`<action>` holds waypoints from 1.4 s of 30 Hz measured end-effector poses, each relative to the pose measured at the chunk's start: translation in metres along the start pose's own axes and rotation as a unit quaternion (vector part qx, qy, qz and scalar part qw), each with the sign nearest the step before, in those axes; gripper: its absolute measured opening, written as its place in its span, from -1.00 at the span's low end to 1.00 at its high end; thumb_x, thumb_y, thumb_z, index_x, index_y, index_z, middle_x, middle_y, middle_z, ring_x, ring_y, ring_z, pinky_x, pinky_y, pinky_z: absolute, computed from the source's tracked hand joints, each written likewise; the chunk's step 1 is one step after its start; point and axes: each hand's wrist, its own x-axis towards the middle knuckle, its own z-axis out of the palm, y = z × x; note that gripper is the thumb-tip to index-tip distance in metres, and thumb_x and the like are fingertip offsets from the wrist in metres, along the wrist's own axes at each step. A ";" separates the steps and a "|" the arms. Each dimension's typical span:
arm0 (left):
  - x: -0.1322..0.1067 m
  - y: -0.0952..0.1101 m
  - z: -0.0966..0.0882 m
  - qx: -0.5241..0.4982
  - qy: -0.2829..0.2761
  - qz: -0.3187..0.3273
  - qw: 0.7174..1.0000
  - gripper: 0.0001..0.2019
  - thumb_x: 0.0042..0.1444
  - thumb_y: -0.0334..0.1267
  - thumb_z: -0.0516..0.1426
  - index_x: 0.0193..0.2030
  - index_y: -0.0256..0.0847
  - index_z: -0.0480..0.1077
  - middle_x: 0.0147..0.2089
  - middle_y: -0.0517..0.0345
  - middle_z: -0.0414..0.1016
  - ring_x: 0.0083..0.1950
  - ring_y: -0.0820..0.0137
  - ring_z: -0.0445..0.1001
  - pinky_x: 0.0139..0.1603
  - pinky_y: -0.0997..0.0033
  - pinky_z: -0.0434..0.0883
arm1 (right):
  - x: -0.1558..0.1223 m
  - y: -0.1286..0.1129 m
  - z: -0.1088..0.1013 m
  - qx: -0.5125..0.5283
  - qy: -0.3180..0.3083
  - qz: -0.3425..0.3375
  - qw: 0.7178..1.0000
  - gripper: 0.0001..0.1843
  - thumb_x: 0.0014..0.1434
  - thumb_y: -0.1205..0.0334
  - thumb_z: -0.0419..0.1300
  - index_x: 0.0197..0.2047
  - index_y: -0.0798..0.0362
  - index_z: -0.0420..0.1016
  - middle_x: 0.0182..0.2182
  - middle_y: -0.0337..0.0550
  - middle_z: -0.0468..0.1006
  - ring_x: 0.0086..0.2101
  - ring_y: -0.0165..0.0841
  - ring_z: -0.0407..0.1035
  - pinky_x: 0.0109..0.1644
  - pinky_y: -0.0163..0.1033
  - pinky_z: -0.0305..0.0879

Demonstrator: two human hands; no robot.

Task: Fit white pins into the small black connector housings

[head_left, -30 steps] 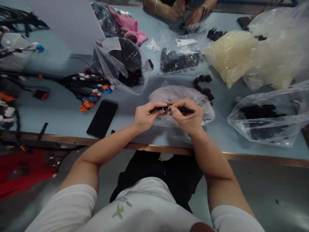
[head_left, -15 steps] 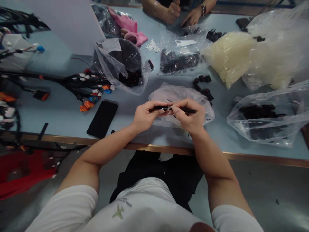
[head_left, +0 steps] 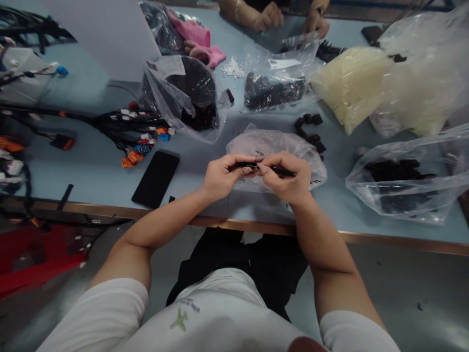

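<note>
My left hand [head_left: 222,178] and my right hand [head_left: 285,178] meet over the table, both pinching a thin black plastic-sheathed piece [head_left: 262,168] between fingers and thumbs. Its middle is partly hidden by my fingertips, so its exact form is hard to tell. Just beneath my hands lies a cloudy plastic bag [head_left: 275,146]. A small curved row of black connectors [head_left: 309,128] sits just beyond it.
A wire harness with colored connectors [head_left: 124,120] and a black phone [head_left: 156,179] lie to my left. Bags of black parts [head_left: 401,188] and cream cable ties [head_left: 351,83] lie to my right. A co-worker's hands [head_left: 289,22] work at the far edge.
My hands stay nearly in place, with slight finger shifts on the black piece. The co-worker's hands have moved apart, the one on the right shifting rightward.
</note>
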 end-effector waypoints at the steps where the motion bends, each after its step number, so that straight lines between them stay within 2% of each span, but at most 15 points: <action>1: -0.001 -0.002 -0.001 0.013 0.003 0.009 1.000 -0.61 0.15 0.03 0.46 0.00 -0.16 0.69 0.07 0.02 0.76 0.05 0.18 0.76 0.13 0.15 0.73 | 0.000 0.000 0.000 -0.002 -0.002 -0.003 1.000 -0.87 0.24 0.34 0.30 -0.33 -0.08 0.60 -0.35 -0.23 0.73 -0.18 -0.22 0.72 -0.12 -0.14 0.62; 6: -0.001 -0.006 -0.004 0.061 0.008 0.028 0.998 -0.64 0.19 0.02 0.44 0.02 -0.13 0.69 0.07 0.03 0.76 0.07 0.18 0.76 0.19 0.12 0.71 | 0.000 0.002 0.000 0.001 -0.010 -0.001 1.000 -0.87 0.28 0.25 0.31 -0.34 -0.08 0.59 -0.37 -0.24 0.71 -0.17 -0.21 0.71 -0.10 -0.11 0.62; 11: 0.001 0.000 -0.001 0.007 -0.003 0.030 1.000 -0.65 0.25 0.02 0.42 0.03 -0.15 0.65 0.07 0.02 0.75 0.06 0.17 0.77 0.15 0.09 0.73 | 0.005 0.011 -0.007 0.104 0.032 0.028 0.994 -0.80 0.40 0.00 0.31 -0.18 -0.09 0.65 -0.38 -0.24 0.69 -0.28 -0.25 0.67 -0.12 -0.07 0.62; 14: 0.001 0.002 0.000 -0.011 -0.012 0.039 0.999 -0.68 0.28 -0.02 0.41 0.02 -0.17 0.61 0.04 0.02 0.74 0.06 0.18 0.77 0.15 0.10 0.73 | 0.010 0.015 -0.011 0.025 0.038 -0.003 0.999 -0.77 0.43 -0.05 0.29 -0.08 -0.12 0.70 -0.28 -0.20 0.71 -0.22 -0.27 0.63 -0.04 -0.06 0.59; 19: 0.001 -0.004 -0.003 -0.005 -0.014 0.056 0.998 -0.60 0.30 -0.03 0.38 0.15 -0.15 0.49 0.03 0.06 0.73 0.06 0.24 0.76 0.09 0.19 0.75 | 0.010 0.020 -0.005 -0.124 -0.066 -0.063 0.988 -0.73 0.43 -0.09 0.30 0.00 -0.15 0.72 -0.18 -0.14 0.69 -0.16 -0.27 0.58 -0.05 -0.11 0.55; 23: -0.002 -0.002 -0.004 0.006 -0.026 0.033 0.999 -0.53 0.33 0.01 0.36 0.23 -0.14 0.40 0.08 0.01 0.73 0.06 0.22 0.77 0.10 0.18 0.74 | 0.010 0.019 -0.013 -0.190 -0.037 -0.091 0.977 -0.76 0.46 -0.02 0.24 -0.01 -0.15 0.69 -0.16 -0.13 0.66 -0.15 -0.26 0.55 -0.04 -0.11 0.53; 25: -0.003 0.001 -0.004 0.011 -0.031 0.036 0.999 -0.56 0.33 -0.01 0.36 0.21 -0.15 0.43 0.11 -0.03 0.73 0.07 0.20 0.77 0.11 0.20 0.73 | 0.014 0.023 -0.031 -0.256 0.041 -0.062 0.964 -0.76 0.47 -0.01 0.22 -0.01 -0.13 0.68 -0.15 -0.10 0.66 -0.08 -0.19 0.54 0.06 -0.03 0.50; 27: -0.004 0.005 -0.004 0.041 -0.038 0.053 0.997 -0.64 0.36 -0.02 0.33 0.14 -0.17 0.50 0.07 -0.03 0.74 0.07 0.19 0.77 0.09 0.24 0.73 | 0.021 0.034 -0.055 -0.352 0.121 0.022 0.928 -0.71 0.48 0.02 0.16 0.04 -0.08 0.66 -0.10 -0.01 0.64 0.01 -0.10 0.51 0.14 0.07 0.46; 30: -0.004 0.015 -0.005 0.152 -0.059 0.140 0.977 -0.76 0.40 -0.08 0.26 0.06 -0.16 0.59 -0.04 0.01 0.78 -0.01 0.23 0.79 0.04 0.30 0.73 | 0.030 0.058 -0.084 -0.462 0.099 0.159 0.867 -0.71 0.38 0.06 0.26 -0.02 0.06 0.68 -0.11 0.15 0.65 -0.01 -0.01 0.50 0.14 0.13 0.42; 32: -0.010 0.030 -0.006 0.228 -0.080 0.251 0.937 -0.83 0.37 -0.20 0.25 0.04 -0.07 0.63 -0.08 0.08 0.79 -0.09 0.28 0.79 -0.02 0.33 0.72 | 0.032 0.071 -0.093 -0.495 0.050 0.224 0.838 -0.70 0.34 0.07 0.29 -0.02 0.09 0.70 -0.12 0.13 0.65 -0.03 0.01 0.50 0.12 0.15 0.42; 35: -0.037 0.076 -0.003 0.300 -0.122 0.362 0.874 -0.60 0.25 -0.38 0.25 0.16 0.11 0.63 -0.18 0.19 0.78 -0.24 0.32 0.76 -0.15 0.33 0.72 | 0.031 0.077 -0.093 -0.509 0.045 0.219 0.831 -0.65 0.37 0.07 0.23 0.05 0.10 0.68 -0.05 0.17 0.65 0.02 0.03 0.49 0.15 0.17 0.40; 36: -0.051 0.096 0.000 0.312 -0.126 0.366 0.868 -0.55 0.22 -0.34 0.27 0.21 0.18 0.62 -0.20 0.21 0.78 -0.25 0.28 0.75 -0.15 0.26 0.74 | 0.031 0.076 -0.091 -0.507 0.055 0.202 0.836 -0.65 0.40 0.08 0.19 0.07 0.10 0.67 -0.03 0.20 0.64 0.04 0.04 0.48 0.16 0.18 0.39; 38: -0.081 0.138 0.010 0.343 -0.161 0.297 0.876 -0.43 0.16 -0.26 0.35 0.27 0.39 0.57 -0.14 0.31 0.78 -0.19 0.18 0.76 -0.10 0.07 0.77 | 0.030 0.072 -0.088 -0.504 0.067 0.176 0.843 -0.64 0.43 0.10 0.11 0.08 0.08 0.64 0.00 0.25 0.61 0.07 0.07 0.45 0.17 0.20 0.37; 40: -0.107 0.174 0.026 0.388 -0.119 0.215 0.888 -0.30 0.03 -0.27 0.39 0.27 0.57 0.52 -0.02 0.39 0.77 -0.10 0.05 0.76 -0.13 -0.12 0.78 | 0.031 0.068 -0.084 -0.511 0.060 0.174 0.840 -0.64 0.44 0.14 0.08 0.10 0.06 0.62 0.02 0.25 0.58 0.10 0.09 0.43 0.17 0.22 0.35; 42: -0.123 0.196 0.044 0.392 -0.111 0.204 0.890 -0.26 -0.05 -0.21 0.40 0.26 0.66 0.50 0.11 0.47 0.72 -0.02 -0.03 0.75 -0.15 -0.22 0.77 | 0.032 0.063 -0.081 -0.524 0.046 0.180 0.831 -0.64 0.43 0.18 0.06 0.12 0.07 0.60 0.04 0.24 0.56 0.12 0.09 0.42 0.19 0.22 0.33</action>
